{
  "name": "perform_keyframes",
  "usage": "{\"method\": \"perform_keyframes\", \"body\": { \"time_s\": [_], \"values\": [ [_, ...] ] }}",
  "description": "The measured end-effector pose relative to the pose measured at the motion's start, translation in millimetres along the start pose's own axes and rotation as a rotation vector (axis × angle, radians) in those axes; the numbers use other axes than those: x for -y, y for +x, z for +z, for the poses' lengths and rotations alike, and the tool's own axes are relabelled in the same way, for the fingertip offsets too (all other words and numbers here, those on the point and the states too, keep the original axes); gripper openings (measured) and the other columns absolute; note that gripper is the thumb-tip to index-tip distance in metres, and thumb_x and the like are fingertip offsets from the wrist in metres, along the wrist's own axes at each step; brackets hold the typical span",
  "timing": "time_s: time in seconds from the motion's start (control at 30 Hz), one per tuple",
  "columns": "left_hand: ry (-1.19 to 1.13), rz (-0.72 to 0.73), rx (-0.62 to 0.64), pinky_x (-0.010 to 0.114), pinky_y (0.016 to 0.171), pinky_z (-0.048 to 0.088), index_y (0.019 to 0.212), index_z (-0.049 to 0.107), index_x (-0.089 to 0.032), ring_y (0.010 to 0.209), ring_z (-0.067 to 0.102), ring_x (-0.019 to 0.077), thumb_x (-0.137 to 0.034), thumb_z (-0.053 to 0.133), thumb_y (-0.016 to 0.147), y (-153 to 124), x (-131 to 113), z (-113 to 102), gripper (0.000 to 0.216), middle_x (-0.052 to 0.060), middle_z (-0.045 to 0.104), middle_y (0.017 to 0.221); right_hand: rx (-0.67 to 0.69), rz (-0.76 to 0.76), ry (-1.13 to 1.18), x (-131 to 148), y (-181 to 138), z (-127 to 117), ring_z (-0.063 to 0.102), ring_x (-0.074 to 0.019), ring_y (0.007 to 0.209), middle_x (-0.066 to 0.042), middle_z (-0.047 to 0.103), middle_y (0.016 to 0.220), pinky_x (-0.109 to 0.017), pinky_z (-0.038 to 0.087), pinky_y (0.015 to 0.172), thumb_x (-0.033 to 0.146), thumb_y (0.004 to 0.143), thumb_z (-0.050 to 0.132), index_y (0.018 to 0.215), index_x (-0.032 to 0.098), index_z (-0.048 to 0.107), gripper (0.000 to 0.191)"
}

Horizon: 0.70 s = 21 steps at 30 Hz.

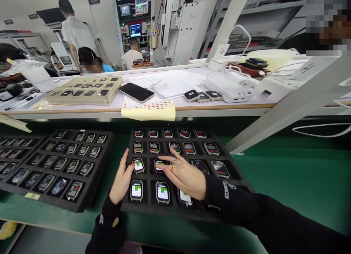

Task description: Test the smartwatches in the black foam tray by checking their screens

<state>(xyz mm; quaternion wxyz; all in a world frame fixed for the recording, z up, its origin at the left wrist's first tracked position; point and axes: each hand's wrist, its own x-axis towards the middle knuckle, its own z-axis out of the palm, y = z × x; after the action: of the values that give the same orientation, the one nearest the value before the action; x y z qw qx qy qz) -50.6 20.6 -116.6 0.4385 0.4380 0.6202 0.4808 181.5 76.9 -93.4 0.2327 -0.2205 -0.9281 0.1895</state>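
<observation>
A black foam tray (231,162) lies on the green belt in front of me, filled with several smartwatch bodies with lit screens. My left hand (122,181) rests open at the tray's left edge, its thumb touching a watch (138,165) in the third row. My right hand (183,175) lies open and flat across the tray's middle, fingers spread, a fingertip on the watch (158,165) beside it. Two watches with green screens (162,192) sit in the nearest row between my hands. Both arms wear black sleeves.
A second black tray (104,162) of watches lies to the left, another beyond it. The raised shelf behind holds a beige tray (115,95), a phone (136,92), papers, three loose watches (203,96) and white devices. A white post (276,115) slants at right. People work at the back.
</observation>
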Motion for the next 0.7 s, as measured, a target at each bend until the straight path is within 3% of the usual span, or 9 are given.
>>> {"method": "perform_keyframes", "body": {
  "time_s": [0.27,0.53,0.7],
  "values": [
    [-0.001,0.026,0.007,0.036,0.12,0.022,0.149,0.031,-0.026,0.145,0.026,0.0216,-0.032,0.051,0.09,-1,0,0,0.063,0.0,0.031,0.157,-0.077,-0.002,-0.01,-3,-6,-11,0.047,-0.0239,0.127,-0.011,0.064,0.121,-0.057,0.013,0.118,0.016,0.104,0.027,0.121,0.012,0.064,0.041],
    [0.027,0.07,0.026,0.04,0.12,0.024,0.15,0.028,-0.022,0.144,0.028,0.0252,-0.033,0.057,0.086,1,3,0,0.07,0.005,0.032,0.157,-0.08,-0.027,0.043,1,-7,-14,0.048,-0.0241,0.126,-0.007,0.067,0.114,-0.06,0.012,0.117,0.013,0.103,0.029,0.123,0.016,0.064,0.04],
    [-0.012,0.034,0.025,0.039,0.12,0.024,0.149,0.031,-0.024,0.145,0.027,0.0242,-0.036,0.052,0.089,-2,-1,-1,0.065,0.002,0.031,0.157,-0.113,-0.019,0.044,7,-12,-18,0.051,-0.0244,0.124,-0.008,0.067,0.114,-0.059,0.012,0.118,0.014,0.103,0.029,0.123,0.016,0.065,0.041]
  ]
}}
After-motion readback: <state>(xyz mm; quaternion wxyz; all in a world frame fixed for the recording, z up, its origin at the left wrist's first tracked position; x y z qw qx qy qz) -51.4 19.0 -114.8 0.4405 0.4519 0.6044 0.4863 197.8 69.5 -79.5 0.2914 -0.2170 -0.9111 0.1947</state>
